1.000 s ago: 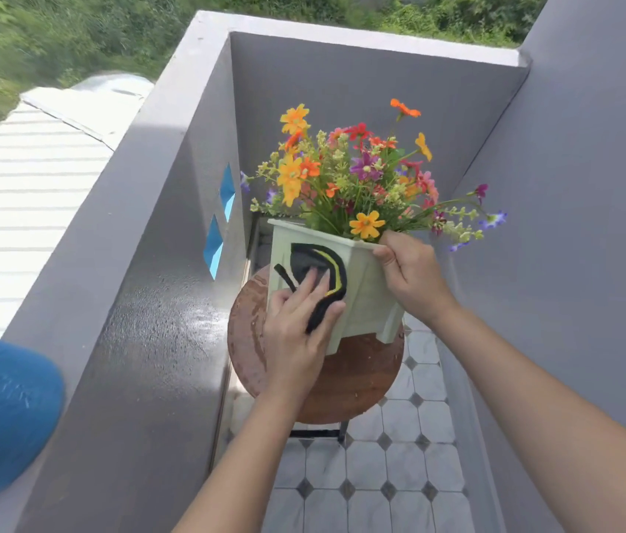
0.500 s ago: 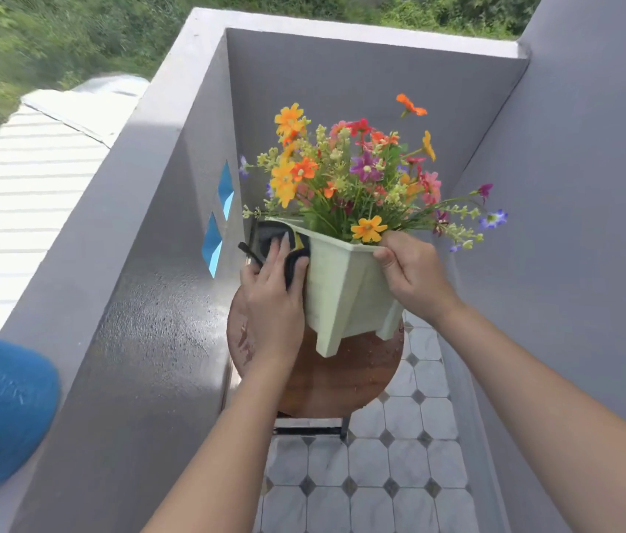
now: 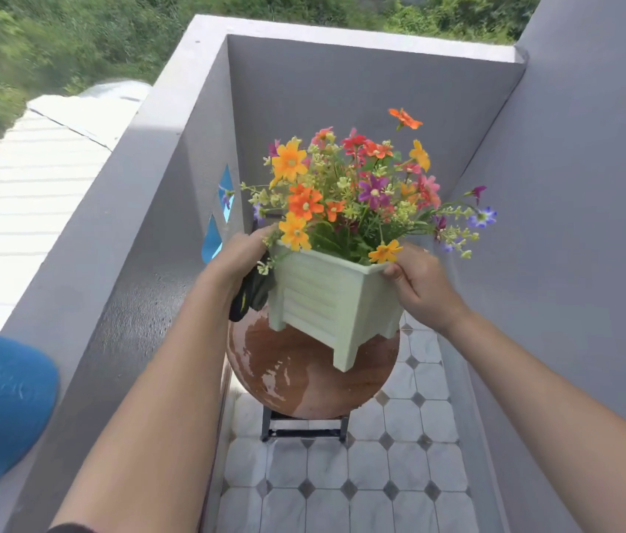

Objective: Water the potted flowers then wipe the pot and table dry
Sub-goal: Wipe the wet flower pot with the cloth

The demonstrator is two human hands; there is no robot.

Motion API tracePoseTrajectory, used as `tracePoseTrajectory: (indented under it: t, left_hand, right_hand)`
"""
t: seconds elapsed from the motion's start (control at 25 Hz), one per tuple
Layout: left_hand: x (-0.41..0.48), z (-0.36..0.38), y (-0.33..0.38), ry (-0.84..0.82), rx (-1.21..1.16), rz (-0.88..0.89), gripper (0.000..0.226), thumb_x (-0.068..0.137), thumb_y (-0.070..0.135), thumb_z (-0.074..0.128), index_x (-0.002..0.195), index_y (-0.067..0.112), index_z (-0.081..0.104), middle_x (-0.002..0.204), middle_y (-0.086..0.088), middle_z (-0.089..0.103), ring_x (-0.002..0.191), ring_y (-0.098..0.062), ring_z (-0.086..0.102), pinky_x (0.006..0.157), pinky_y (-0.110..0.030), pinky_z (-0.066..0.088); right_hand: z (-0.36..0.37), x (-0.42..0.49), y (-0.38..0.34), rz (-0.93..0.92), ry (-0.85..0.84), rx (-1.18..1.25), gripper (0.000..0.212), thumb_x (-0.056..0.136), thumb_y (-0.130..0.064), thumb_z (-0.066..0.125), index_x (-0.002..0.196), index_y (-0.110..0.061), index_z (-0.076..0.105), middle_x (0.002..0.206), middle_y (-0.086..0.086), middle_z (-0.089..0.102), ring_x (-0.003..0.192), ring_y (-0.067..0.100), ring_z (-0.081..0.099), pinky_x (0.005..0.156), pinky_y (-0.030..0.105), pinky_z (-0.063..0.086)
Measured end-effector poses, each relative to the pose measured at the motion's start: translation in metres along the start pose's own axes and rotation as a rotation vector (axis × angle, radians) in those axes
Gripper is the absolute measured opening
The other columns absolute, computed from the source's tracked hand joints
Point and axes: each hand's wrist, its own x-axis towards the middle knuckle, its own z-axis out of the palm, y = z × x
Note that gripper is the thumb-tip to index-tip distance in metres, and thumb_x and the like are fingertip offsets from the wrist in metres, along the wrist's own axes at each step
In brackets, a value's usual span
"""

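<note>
Clearly the risk is the pot (image 3: 327, 298) tipping: it sits tilted over the far half of the round worktop (image 3: 303, 382), its near corner foot above the middle, and I cannot tell whether every foot bears. The right hand (image 3: 419, 282) pinches the rim at the pot's right corner. The left hand (image 3: 240, 255) curls on a dark cloth (image 3: 252, 298) pressed to the pot's left wall. Water shines along the worktop's left edge, so a foot could skid and the pot, top-heavy with flowers (image 3: 346, 194), drop to the tiled floor (image 3: 380, 475). Room is tight: a parapet (image 3: 111, 263) just beside the left edge, a wall (image 3: 573, 225) near the right; only the near edge lies open
</note>
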Motion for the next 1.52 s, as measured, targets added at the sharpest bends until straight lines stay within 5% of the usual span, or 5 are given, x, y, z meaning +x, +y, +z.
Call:
tracePoseTrajectory:
  t: [0.52,0.76,0.96,1.36,1.52]
  left_hand:
    - [-0.036,0.039,0.014,0.225,0.349,0.148,0.030,0.073,0.039,0.056,0.066,0.010,0.057,0.065,-0.003,0.056,0.074,-0.029,0.055,0.064,-0.032,0.040]
    - [-0.052,0.051,0.017,0.291,0.440,0.107,0.032,0.077,0.041,0.056,0.066,0.012,0.053,0.076,-0.009,0.060,0.082,-0.033,0.055,0.068,-0.030,0.040]
    - [-0.070,0.049,0.015,0.341,0.434,0.115,0.040,0.080,0.045,0.048,0.059,0.012,0.049,0.062,-0.004,0.053,0.071,-0.030,0.053,0.065,-0.033,0.042]
    - [-0.092,0.077,-0.037,0.327,0.008,0.574,0.033,0.097,0.032,0.046,0.121,0.018,0.062,0.115,0.012,0.060,0.105,0.006,0.048,0.086,-0.001,0.031]
    - [-0.080,0.060,-0.020,0.341,0.152,0.507,0.036,0.098,0.033,0.042,0.130,0.024,0.055,0.127,0.003,0.060,0.119,-0.015,0.051,0.079,-0.003,0.029]
  right_hand:
    - [0.032,-0.068,-0.067,0.244,0.448,-0.228,0.032,0.091,-0.006,0.043,0.123,-0.005,0.044,0.124,0.009,0.044,0.119,0.021,0.044,0.109,0.019,0.030]
    - [0.053,-0.031,-0.066,0.182,0.244,-0.536,0.038,0.091,-0.021,0.043,0.119,0.000,0.059,0.120,0.013,0.062,0.115,0.025,0.051,0.094,0.035,0.043]
    - [0.038,-0.001,-0.057,0.137,0.099,-0.617,0.031,0.088,-0.030,0.042,0.075,-0.010,0.062,0.069,0.006,0.064,0.062,0.029,0.060,0.049,0.027,0.040]
    - [0.019,-0.017,-0.037,0.016,0.257,-0.398,0.053,0.100,-0.030,0.027,0.065,-0.001,0.054,0.060,0.011,0.055,0.061,0.023,0.048,0.057,0.028,0.027]
    - [0.017,-0.023,-0.039,0.027,0.299,-0.276,0.060,0.102,-0.032,0.023,0.064,0.002,0.054,0.058,0.013,0.053,0.063,0.016,0.037,0.060,0.023,0.021]
